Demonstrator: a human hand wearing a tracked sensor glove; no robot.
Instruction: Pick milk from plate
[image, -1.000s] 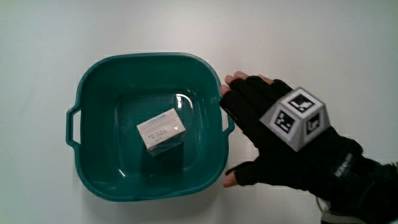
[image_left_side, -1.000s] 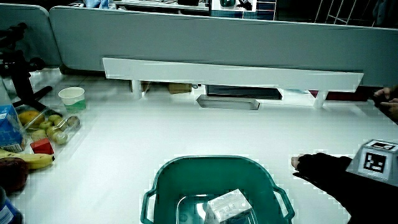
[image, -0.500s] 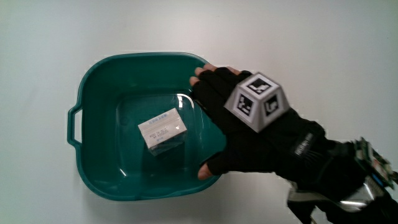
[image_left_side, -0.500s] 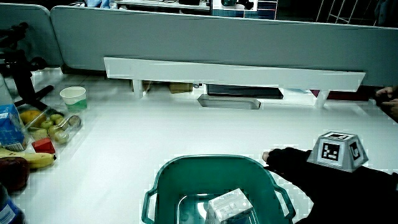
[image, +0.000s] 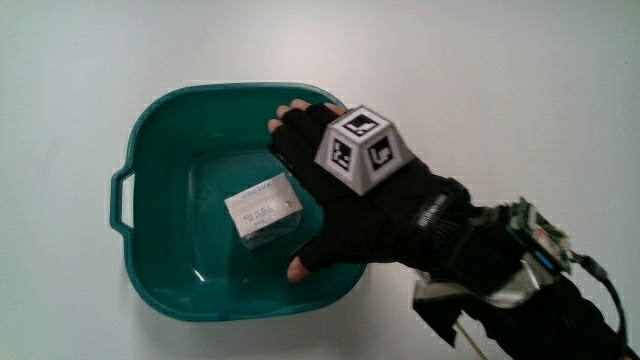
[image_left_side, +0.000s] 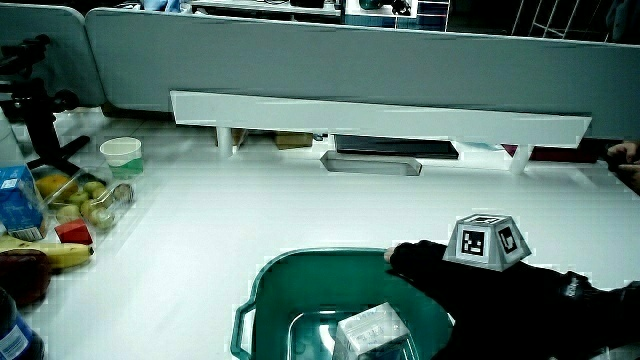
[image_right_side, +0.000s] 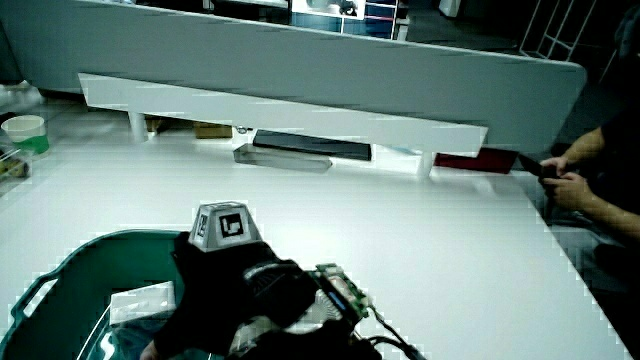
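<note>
A small white milk carton (image: 264, 209) lies on the floor of a green plastic basin (image: 160, 130). Both side views show the carton (image_left_side: 374, 331) (image_right_side: 140, 301) inside the basin (image_left_side: 300, 275) (image_right_side: 70, 262). The hand (image: 335, 205) in its black glove, with the patterned cube (image: 359, 149) on its back, hovers over the basin beside the carton. Its fingers are spread and hold nothing; fingers and thumb flank the carton without touching it. The forearm stretches across the basin's rim.
At the table's edge in a side view lie a banana (image_left_side: 50, 256), a blue carton (image_left_side: 20, 203), a tray of fruit (image_left_side: 85, 200) and a paper cup (image_left_side: 122, 156). A low white shelf (image_left_side: 380, 118) runs along the partition.
The hand has moved from beside the basin to over its inside, closing in on the milk carton. The carton and basin have not moved.
</note>
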